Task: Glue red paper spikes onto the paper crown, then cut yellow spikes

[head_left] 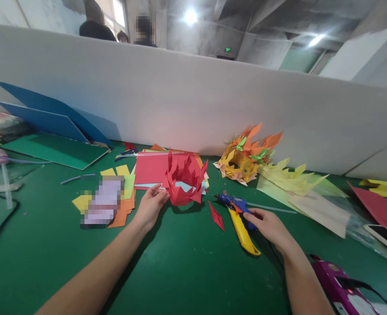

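Note:
A red folded-paper crown [185,194] with upright points sits a little left of the dark paper leaf shape. My left hand [152,205] pinches its left rim between thumb and fingers. On the right, my right hand [269,225] is closed round the handle of a blue glue gun [228,200], whose nozzle points left. A clear glue stick [272,208] sticks out of its back. Just below the gun lies a yellow utility knife [244,234]. Between the crown and the knife rests a small folded red paper piece [216,217].
Red sheets [149,168] lie behind the crown. Yellow and orange crowns [237,162] and a pale yellow spiky strip [287,177] stand at back right. A blurred phone [104,201] lies left, a purple power strip [341,280] front right. A white partition [180,100] closes the back.

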Demonstrator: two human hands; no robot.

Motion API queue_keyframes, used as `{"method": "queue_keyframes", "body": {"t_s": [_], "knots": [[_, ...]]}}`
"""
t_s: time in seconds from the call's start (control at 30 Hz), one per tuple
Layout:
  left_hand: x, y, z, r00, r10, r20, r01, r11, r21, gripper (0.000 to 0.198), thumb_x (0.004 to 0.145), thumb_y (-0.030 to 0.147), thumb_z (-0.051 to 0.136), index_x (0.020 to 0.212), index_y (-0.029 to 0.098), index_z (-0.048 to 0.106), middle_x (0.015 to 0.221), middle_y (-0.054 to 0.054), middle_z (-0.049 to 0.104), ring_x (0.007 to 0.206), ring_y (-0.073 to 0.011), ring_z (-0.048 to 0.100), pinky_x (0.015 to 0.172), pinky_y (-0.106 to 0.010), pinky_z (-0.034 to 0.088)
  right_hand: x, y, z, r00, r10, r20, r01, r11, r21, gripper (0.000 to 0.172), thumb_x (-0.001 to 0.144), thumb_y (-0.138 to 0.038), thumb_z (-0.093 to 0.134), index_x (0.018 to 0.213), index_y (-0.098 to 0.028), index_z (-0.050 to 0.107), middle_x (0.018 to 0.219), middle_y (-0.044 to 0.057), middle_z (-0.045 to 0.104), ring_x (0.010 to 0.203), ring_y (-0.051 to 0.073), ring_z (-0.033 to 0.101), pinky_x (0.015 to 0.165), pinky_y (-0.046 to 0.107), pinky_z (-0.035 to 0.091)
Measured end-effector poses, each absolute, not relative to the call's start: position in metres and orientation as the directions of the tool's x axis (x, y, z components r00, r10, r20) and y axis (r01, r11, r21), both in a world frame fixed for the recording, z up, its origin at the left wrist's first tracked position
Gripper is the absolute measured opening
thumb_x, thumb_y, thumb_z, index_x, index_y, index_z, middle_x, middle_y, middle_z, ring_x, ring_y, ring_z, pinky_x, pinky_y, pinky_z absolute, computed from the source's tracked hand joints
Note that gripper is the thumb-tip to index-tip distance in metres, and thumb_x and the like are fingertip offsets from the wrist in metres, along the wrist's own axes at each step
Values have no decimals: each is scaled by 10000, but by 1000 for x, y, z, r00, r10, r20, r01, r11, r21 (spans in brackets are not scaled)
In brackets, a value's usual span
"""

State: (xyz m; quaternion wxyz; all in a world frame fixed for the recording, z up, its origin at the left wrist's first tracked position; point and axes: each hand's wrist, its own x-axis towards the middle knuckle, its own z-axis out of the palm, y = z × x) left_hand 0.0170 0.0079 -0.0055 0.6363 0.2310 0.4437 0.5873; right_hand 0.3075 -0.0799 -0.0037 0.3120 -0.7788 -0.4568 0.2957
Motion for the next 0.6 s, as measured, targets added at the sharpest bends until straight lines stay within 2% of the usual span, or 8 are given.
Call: {"method": "queue_keyframes", "body": {"t_s": [0.1,0.2,0.33,0.4,0.47,0.53,0.57,0.6], "knots": [[19,4,-1,-116,949,-294,-566,180,805,212,659,-1,640,800,145,580,608,37,583,597,-91,601,695,-219,503,304,-81,-2,488,862,-135,433,-374,-820,199,641,-356,582,738,-199,657,696,34,689,620,196,620,555,276,445],[20,1,-2,-125,953,-276,-539,169,825,174,624,33,648,741,147,589,647,27,600,604,-93,593,649,-205,485,299,-81,1,516,843,-152,255,-320,-913,225,620,-369,586,773,-205,582,669,23,666,538,160,584,495,262,437],[18,0,-8,-204,968,-147,-302,81,950,179,599,101,636,764,164,602,710,15,597,609,-106,555,568,-212,429,295,-80,6,512,852,-111,160,-221,-962,304,585,-412,638,780,-198,545,542,-31,584,444,113,494,416,221,364],[16,-2,-10,-383,922,50,-160,-120,980,162,636,137,605,783,194,570,715,31,538,608,-108,512,567,-221,414,294,-80,8,515,853,-80,127,-168,-978,341,569,-421,677,791,-194,552,542,-38,579,446,106,492,410,213,360],[16,-10,-10,-471,787,397,32,-435,900,125,687,146,576,783,213,533,747,27,492,667,-121,501,629,-241,432,293,-80,10,512,856,-78,63,-127,-990,376,556,-416,715,817,-193,562,590,-25,615,480,113,533,431,213,396],[21,-21,-9,-238,614,753,205,-726,657,127,723,114,569,779,218,521,786,8,498,773,-145,523,717,-270,456,290,-81,12,495,863,-107,-17,-114,-993,394,549,-400,740,837,-195,568,650,-10,651,536,127,588,480,222,457],[25,-28,-8,-31,546,837,227,-812,538,148,740,91,558,804,219,526,795,-2,521,796,-153,539,724,-274,469,289,-81,12,482,867,-127,-52,-116,-992,391,550,-391,747,838,-196,568,671,-7,660,556,132,607,506,229,482],[30,-33,-8,227,506,832,212,-860,465,173,758,73,539,856,215,540,826,-17,555,815,-155,563,732,-274,485,287,-81,13,470,871,-144,-80,-121,-989,382,554,-384,750,834,-198,568,680,-8,663,562,134,617,521,236,498]]}}
